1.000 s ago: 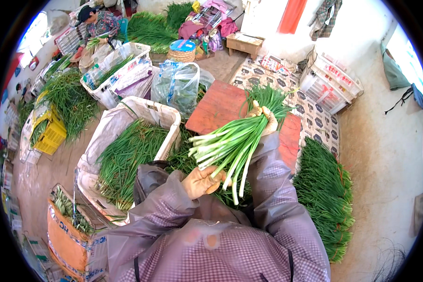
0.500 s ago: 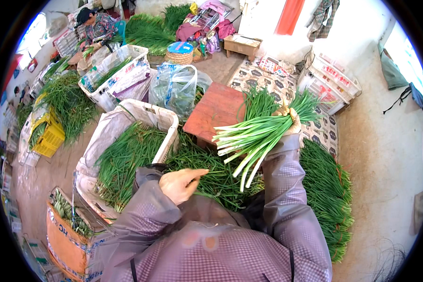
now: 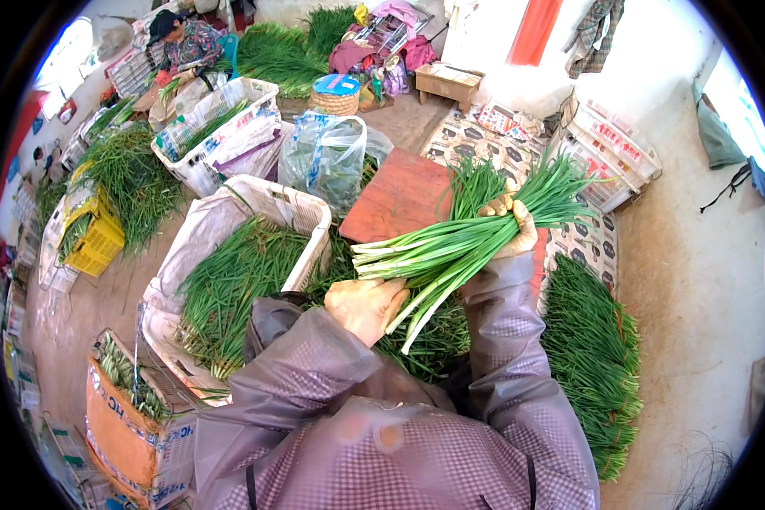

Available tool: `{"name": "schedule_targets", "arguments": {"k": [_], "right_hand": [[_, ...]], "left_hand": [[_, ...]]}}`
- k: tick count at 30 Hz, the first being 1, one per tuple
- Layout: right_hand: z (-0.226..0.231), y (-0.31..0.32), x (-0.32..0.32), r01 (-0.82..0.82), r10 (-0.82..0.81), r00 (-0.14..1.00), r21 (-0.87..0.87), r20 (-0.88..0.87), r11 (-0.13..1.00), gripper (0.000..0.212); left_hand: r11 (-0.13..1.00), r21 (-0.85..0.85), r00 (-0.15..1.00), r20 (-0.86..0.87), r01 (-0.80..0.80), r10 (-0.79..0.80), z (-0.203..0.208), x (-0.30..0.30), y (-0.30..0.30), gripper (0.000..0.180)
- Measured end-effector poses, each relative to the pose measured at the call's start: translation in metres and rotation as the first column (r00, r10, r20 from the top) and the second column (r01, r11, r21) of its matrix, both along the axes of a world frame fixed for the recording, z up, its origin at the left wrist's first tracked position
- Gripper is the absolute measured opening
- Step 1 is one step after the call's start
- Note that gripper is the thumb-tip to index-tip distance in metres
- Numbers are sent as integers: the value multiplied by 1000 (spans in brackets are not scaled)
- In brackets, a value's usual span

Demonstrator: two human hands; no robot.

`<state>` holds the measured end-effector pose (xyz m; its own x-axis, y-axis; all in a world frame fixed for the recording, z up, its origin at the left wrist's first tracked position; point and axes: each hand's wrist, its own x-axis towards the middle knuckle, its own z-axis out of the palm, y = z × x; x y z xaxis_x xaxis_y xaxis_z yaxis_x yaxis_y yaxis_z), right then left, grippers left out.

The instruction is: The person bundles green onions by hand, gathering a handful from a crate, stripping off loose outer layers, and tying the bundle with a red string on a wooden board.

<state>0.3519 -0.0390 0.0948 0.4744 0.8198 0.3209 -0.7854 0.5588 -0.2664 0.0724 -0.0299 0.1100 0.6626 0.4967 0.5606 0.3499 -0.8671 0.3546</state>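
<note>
In my gloved right hand (image 3: 517, 231) is a loose bunch of spring onions (image 3: 450, 246), gripped round the green part. Its white stalk ends fan out to the left, and the leaves spread to the right. My left hand (image 3: 361, 308), also gloved, touches the lower edge of the white ends, fingers pressed together. What its fingertips pinch, if anything, is hidden by the stalks. Beyond the bunch is a red board (image 3: 395, 195), with another small bundle of greens (image 3: 472, 189) lying on its right end. Loose greens (image 3: 429, 344) lie below my hands.
To my left stands a white crate (image 3: 319, 234) of greens. Stacked tied bundles (image 3: 591, 365) lie at my right. A clear plastic bag (image 3: 323, 161), another white crate (image 3: 272, 106) and a yellow crate (image 3: 98, 238) stand farther off. A seated person (image 3: 187, 51) handles greens at the far left.
My left hand has moved right and up to the white stalk ends. The bunch in my right hand has shifted a little left and lies flatter.
</note>
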Motion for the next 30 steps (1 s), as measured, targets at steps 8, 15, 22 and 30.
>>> {"name": "schedule_targets", "arguments": {"k": [8,15,22,30], "right_hand": [[-9,-1,0,32,-33,999,-79,-9,996,41],[-12,0,22,210,-228,972,-238,-52,948,31],[27,-43,121,501,-488,863,-340,130,796,13],[44,-84,198,584,-567,810,-307,152,752,21]], "left_hand": [[977,-169,958,274,133,-83,-3,0,-1,11],[580,-764,951,303,283,-66,1,-31,5,10],[389,-921,997,-14,15,-72,-12,-123,56,12],[797,-503,872,-486,-334,59,-16,-96,74,37]]}}
